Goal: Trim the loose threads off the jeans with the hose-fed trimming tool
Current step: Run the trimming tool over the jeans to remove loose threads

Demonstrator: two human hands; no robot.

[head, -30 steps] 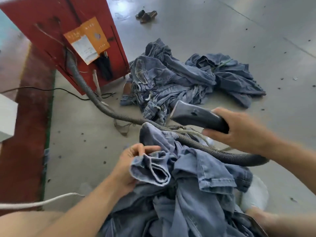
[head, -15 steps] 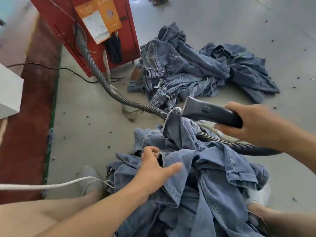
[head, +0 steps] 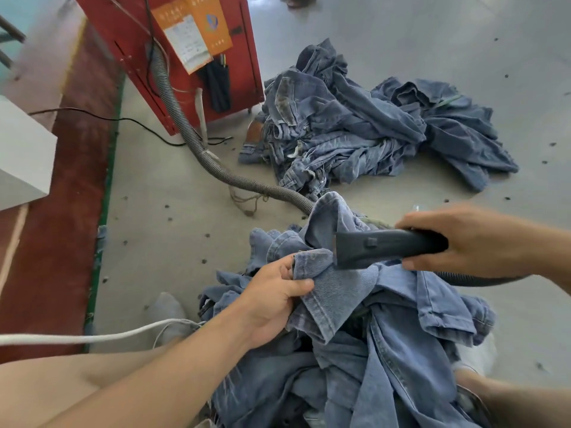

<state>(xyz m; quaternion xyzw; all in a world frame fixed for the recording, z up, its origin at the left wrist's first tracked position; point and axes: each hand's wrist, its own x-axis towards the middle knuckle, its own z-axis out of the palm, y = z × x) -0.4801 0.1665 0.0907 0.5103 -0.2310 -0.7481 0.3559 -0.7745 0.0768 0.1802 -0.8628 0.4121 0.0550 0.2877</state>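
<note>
Blue jeans (head: 398, 329) lie bunched over my lap. My left hand (head: 272, 301) pinches a folded denim edge and holds it up. My right hand (head: 472, 239) grips the dark grey trimming tool (head: 386, 247) by its handle. The tool's flat head touches the raised denim edge just right of my left fingers. A ribbed grey hose (head: 191, 140) runs from the tool across the floor to a red machine (head: 173, 50); part of it is hidden under the jeans.
A heap of other jeans (head: 364, 131) lies on the grey floor ahead. A black cable (head: 102, 118) trails left of the red machine. A white box (head: 21, 156) stands at left, and a white cord (head: 92, 336) crosses my left leg.
My left hand has taken up a fresh denim edge and lifted it. My right hand has lowered the tool, so its head now meets that edge.
</note>
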